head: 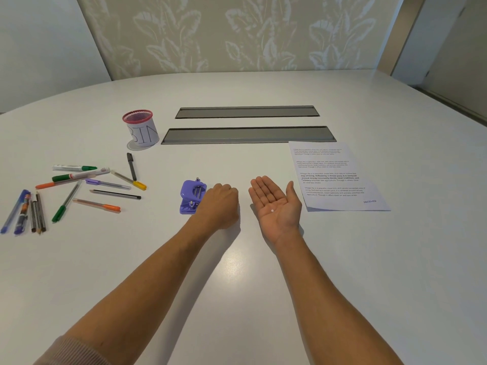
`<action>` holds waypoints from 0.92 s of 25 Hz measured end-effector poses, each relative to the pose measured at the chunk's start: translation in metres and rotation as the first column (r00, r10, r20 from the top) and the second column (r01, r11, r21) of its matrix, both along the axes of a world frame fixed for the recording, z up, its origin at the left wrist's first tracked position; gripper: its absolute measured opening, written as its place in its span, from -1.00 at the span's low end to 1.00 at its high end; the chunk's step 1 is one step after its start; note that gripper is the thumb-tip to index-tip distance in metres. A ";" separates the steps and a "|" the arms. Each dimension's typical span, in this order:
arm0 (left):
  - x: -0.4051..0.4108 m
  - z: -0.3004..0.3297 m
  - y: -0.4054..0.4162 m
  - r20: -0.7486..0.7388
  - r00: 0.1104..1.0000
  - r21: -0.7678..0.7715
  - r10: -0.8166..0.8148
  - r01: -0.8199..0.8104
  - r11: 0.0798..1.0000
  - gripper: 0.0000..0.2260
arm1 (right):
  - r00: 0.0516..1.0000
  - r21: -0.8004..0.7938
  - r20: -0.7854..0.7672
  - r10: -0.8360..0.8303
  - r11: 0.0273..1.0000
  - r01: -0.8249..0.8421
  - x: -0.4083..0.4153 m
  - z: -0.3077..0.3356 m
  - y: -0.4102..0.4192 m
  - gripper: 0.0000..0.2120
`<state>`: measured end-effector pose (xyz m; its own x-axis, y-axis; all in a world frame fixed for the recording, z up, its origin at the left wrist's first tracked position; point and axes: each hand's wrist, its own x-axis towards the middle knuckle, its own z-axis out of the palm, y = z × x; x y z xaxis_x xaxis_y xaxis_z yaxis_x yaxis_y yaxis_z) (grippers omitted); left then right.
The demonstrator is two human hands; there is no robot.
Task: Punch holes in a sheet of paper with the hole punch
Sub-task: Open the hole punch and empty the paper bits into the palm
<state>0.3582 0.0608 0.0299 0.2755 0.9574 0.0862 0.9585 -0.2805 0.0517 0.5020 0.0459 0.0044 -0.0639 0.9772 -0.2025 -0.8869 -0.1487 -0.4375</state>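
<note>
While the right hand (275, 204) lay palm-up with fingers straight and together, a small white paper dot (272, 211) on its palm, the left hand (220, 204) rested knuckles-up, fingers curled under, beside the purple hole punch (190, 197). The printed sheet (340, 177) lay just right.

1. The hole punch (191, 197) sits on the desk (237, 285) near its centre, with the left hand (220, 205) touching it at its 3 o'clock side.
2. The right hand (275, 204) lies palm up just beside the left hand, at its 3 o'clock, with a paper dot (272, 211) on the palm.
3. The sheet of paper (334, 177) lies at 3 o'clock of the right hand.
4. The pens (79, 188) are scattered at 9 o'clock of the punch.
5. The bin cup (141, 129) stands at 11 o'clock of the punch, with two desk slots (247, 135) at its 3 o'clock.
</note>
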 end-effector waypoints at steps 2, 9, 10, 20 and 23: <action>0.004 0.001 -0.003 0.232 0.972 -0.065 0.043 -0.029 0.997 -0.86 | 1.000 0.001 0.012 -0.003 1.000 0.003 0.001 0.000 -0.001 -0.43; 0.035 0.021 -0.026 0.628 0.776 -0.045 -0.056 0.107 0.993 -0.88 | 0.991 0.010 0.131 0.005 1.000 -0.007 0.002 -0.004 0.004 -0.40; 0.041 0.022 -0.030 0.613 0.787 -0.035 -0.075 0.122 0.992 -0.89 | 0.989 0.016 0.148 0.015 1.000 -0.018 0.003 -0.005 0.004 -0.39; 0.056 0.014 -0.033 0.553 0.820 0.194 -0.147 0.045 0.980 -0.91 | 0.978 0.057 0.204 0.034 0.997 -0.047 0.003 -0.010 0.005 -0.40; 0.048 0.014 -0.029 0.602 0.779 0.167 -0.174 0.090 0.982 -0.89 | 0.990 0.036 0.139 0.024 0.999 -0.029 0.001 -0.006 0.004 -0.38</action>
<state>0.4058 0.0319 0.0442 0.2473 0.8857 0.3930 0.6894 -0.4458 0.5709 0.5034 0.0497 -0.0011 -0.0639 0.9826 -0.1743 -0.8130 -0.1526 -0.5619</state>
